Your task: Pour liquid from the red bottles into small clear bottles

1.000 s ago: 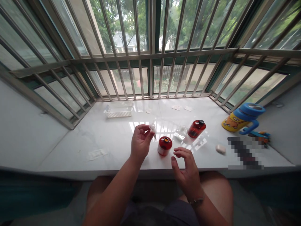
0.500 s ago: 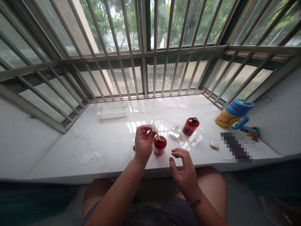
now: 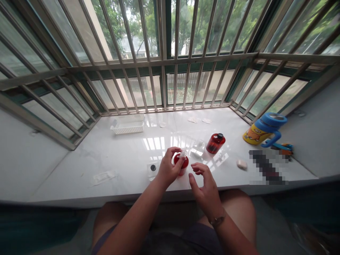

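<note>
My left hand is closed in a pinch on a small translucent white piece with a narrow lower end, its exact kind unclear. That piece sits at the mouth of an upright red bottle, partly hidden behind my fingers. To the right of this bottle my right hand hovers with fingers curved and apart, holding nothing. Left of my left hand stands a small clear bottle with a black cap. A second red bottle with a black cap stands farther right, beside a clear container.
A white perforated basket lies at the back left of the white ledge. On the right are a blue-and-yellow mug-like flask, a beige block and a pixelated dark item. Metal window bars border the back.
My left hand has moved right and slightly down, bringing the white piece onto the red bottle's mouth. The black-capped clear bottle is now uncovered. My right hand has shifted slightly toward the bottle.
</note>
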`<state>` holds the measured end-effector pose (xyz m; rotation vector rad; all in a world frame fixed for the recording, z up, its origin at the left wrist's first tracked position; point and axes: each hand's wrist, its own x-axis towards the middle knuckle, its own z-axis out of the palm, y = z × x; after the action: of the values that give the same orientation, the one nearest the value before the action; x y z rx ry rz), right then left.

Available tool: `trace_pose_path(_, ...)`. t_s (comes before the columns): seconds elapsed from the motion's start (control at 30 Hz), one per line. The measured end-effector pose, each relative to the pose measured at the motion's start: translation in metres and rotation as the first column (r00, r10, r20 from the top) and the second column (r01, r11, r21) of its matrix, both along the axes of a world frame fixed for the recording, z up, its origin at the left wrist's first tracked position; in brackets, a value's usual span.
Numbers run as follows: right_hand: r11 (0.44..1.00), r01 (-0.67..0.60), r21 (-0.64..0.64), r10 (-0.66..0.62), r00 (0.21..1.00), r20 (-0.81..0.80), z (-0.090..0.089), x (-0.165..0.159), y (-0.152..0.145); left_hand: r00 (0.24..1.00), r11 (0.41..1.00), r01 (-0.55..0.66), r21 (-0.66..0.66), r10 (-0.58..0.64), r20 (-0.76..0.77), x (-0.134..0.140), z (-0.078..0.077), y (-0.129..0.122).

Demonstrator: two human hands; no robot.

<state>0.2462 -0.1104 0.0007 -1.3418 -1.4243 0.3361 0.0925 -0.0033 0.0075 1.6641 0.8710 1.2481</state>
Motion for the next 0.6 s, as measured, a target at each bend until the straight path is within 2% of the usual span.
trace_pose_path(0.1,0.998,-0.023,-0.065,0.017,0.996,-0.084,0.000,0.000,0.014,0.985,1.000,0.016,0.002,-0.016,-0.170,-0.006,0.000,-0.001)
trace_pose_path(0.17,0.994,-0.051,-0.092,0.037,0.987,-0.154,-0.002,-0.002,0.026,0.976,0.999,0.037,-0.032,-0.043,-0.213,-0.005,-0.002,0.001)
trace_pose_path(0.37,0.978,-0.160,-0.130,0.105,0.928,-0.357,-0.015,-0.008,0.044,0.986,0.973,0.080,-0.215,-0.109,-0.129,0.004,-0.013,0.008)
trace_pose_path(0.5,0.988,-0.075,-0.134,0.018,0.922,-0.387,-0.031,-0.002,0.042,0.994,0.967,0.048,-0.250,-0.071,-0.084,0.005,-0.014,0.005)
trace_pose_path(0.6,0.994,-0.025,-0.102,-0.019,0.912,-0.411,-0.035,-0.001,0.041,0.995,0.966,0.033,-0.257,-0.056,-0.085,0.005,-0.013,0.003)
